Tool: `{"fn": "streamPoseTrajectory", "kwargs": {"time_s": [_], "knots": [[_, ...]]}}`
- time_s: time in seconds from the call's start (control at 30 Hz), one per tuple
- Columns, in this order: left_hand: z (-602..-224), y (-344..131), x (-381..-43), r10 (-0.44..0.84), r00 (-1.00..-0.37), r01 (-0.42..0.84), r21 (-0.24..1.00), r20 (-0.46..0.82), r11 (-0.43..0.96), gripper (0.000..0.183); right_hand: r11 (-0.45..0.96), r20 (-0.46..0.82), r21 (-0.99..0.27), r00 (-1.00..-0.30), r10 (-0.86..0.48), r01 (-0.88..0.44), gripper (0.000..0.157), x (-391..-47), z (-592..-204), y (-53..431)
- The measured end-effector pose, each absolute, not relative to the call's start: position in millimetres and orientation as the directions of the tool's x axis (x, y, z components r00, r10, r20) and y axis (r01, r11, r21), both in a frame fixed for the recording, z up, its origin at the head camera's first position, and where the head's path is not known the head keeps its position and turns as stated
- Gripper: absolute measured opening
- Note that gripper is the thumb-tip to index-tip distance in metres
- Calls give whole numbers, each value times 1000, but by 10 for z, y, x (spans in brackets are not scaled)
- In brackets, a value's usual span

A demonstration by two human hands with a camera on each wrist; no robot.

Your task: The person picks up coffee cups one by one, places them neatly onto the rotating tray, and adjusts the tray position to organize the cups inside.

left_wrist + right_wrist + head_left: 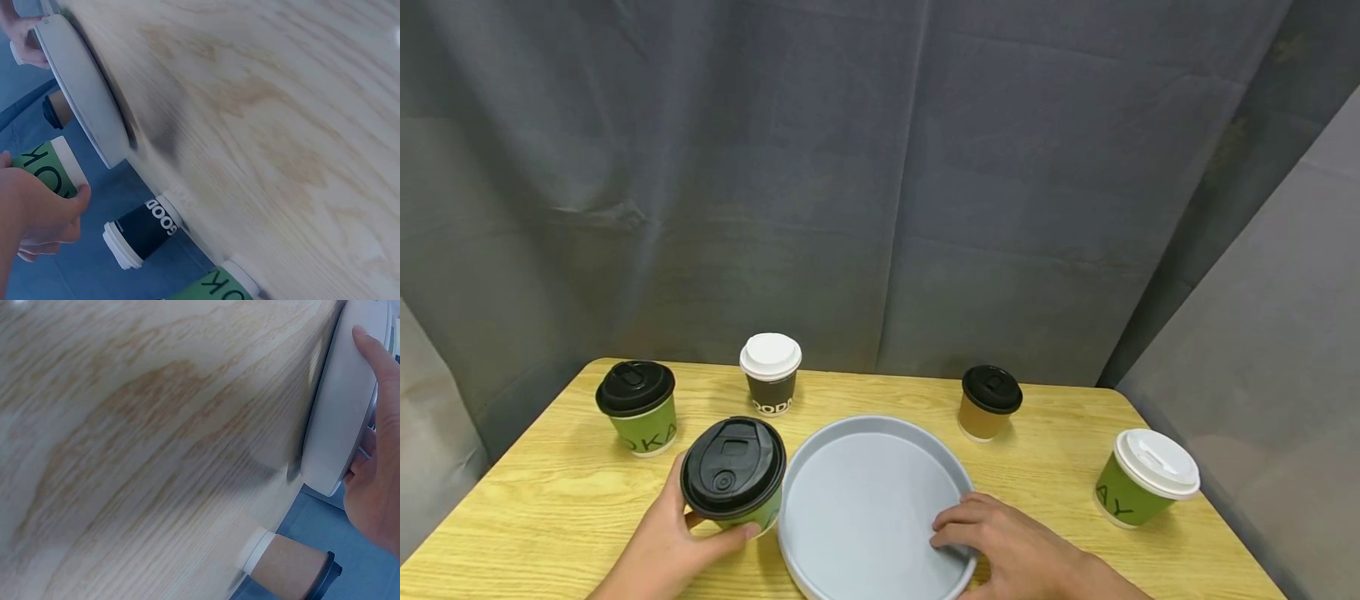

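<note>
A green paper cup point(735, 471) with a black lid and dark lettering is held upright and raised by the left hand point(679, 533), just left of the round, low-rimmed gray tray point(865, 500), whose right side the right hand point(1003, 542) grips.

Five lidded paper cups stand or are held in view: one green paper cup with a black plastic lid point(636, 408) on the table, one matching held green cup point(733, 471), one green paper cup with a white plastic lid point(1142, 479), one black paper cup with white lettering and a white lid point(771, 375), and one brown paper cup with a black lid point(990, 402). Three lids are black, two white. There is one round, shallow grey tray point(865, 508), one yellowish wood-grained table point(535, 500), and two bare hands, one left hand point(681, 533) and one right hand point(1000, 535).
</note>
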State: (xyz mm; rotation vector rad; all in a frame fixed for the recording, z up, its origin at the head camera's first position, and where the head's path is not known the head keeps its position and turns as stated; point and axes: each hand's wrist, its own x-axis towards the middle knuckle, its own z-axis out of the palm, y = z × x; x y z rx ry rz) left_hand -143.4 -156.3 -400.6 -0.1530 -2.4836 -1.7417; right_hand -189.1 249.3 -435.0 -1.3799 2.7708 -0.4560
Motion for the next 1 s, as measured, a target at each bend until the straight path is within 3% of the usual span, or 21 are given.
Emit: {"fn": "streamPoseTrajectory", "kwargs": {"time_s": [0.27, 1.0], "knots": [[-4008, -1425, -1428, 85, -988, 146, 958, 129, 249, 93, 563, 123, -259, -605, -787, -785, 53, -1899, -4357, 2499], [-4028, -1134, -1471, 147, -974, 197, 967, 174, 160, 88, 556, 138, -243, -596, -791, -795, 53, -1895, -4366, 2498]]}}
